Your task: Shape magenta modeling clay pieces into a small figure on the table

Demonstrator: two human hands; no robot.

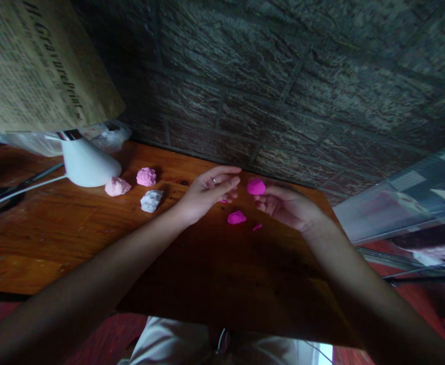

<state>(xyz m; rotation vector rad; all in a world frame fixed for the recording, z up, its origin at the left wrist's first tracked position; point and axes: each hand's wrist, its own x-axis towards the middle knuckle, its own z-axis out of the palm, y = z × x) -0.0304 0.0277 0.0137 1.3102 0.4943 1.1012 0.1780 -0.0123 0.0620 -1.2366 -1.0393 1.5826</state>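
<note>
Off to the left, a white, crumpled, clay-like lump point(151, 201) sits near the left forearm point(131, 258), which could knock it by swinging outward; the left hand point(211, 190) is loosely parted, apparently empty (whether it touches that magenta speck point(223, 201), I can't tell). Farther right, a flattened magenta clay-like lump point(236, 217) on the brown wooden tabletop point(207, 263) risks squashing under a lowered palm, and the rounded magenta clay-like piece point(256, 186) pinched by the right hand point(283, 203) could dent from over-squeezing.
</note>
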